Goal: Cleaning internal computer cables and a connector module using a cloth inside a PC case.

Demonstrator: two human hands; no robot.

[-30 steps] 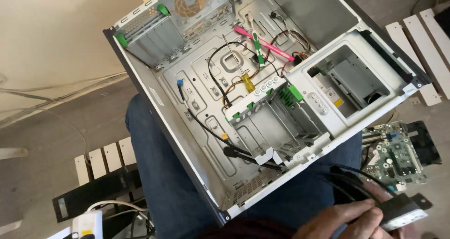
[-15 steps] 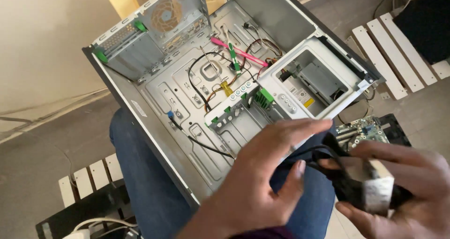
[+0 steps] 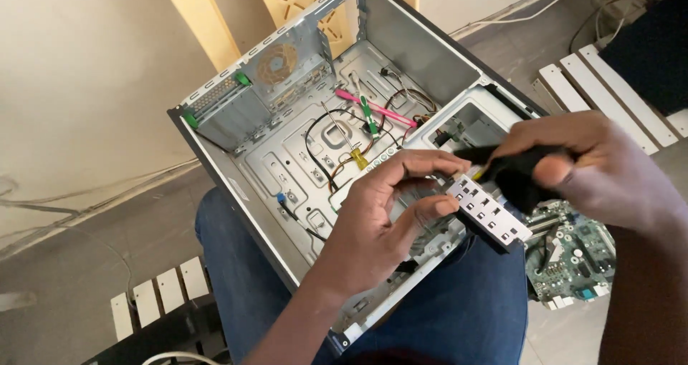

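Note:
An open grey computer case lies tilted on my lap, its inside bare apart from loose wires, a pink cable and green clips. My left hand is raised over the case's drive bay, fingertips pinching the end of a small perforated metal part. My right hand grips the same part from the right together with its bundle of black cables. The part hangs in the air above the case's right edge, between both hands.
A green circuit board lies on the floor at the right by my knee. White slatted pieces lie at the upper right and at the lower left. A yellow plastic chair stands behind the case.
Both hands have risen from the lower right to above the case. The left hand, spread open half a second ago, now pinches the metal part that the right hand carries.

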